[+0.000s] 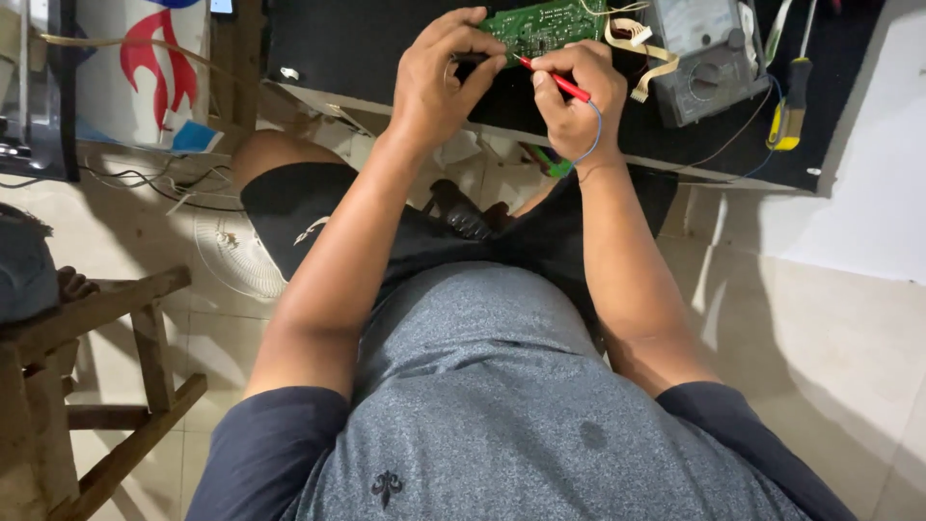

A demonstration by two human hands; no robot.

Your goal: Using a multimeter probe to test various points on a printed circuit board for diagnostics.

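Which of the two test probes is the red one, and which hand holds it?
The red probe is in the right hand, its tip on the green circuit board. The left hand pinches a dark probe instead.

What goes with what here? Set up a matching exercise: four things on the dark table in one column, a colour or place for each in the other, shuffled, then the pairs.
Things:
1. circuit board
2. probe
3. multimeter
4. screwdriver

Descriptions:
A. yellow and black handle, lying at the table's right end
B. grey, with a round dial, right of the hands
C. green, under the left hand's fingertips
D. red, pinched in the right hand

Pairs: 1-C, 2-D, 3-B, 4-A
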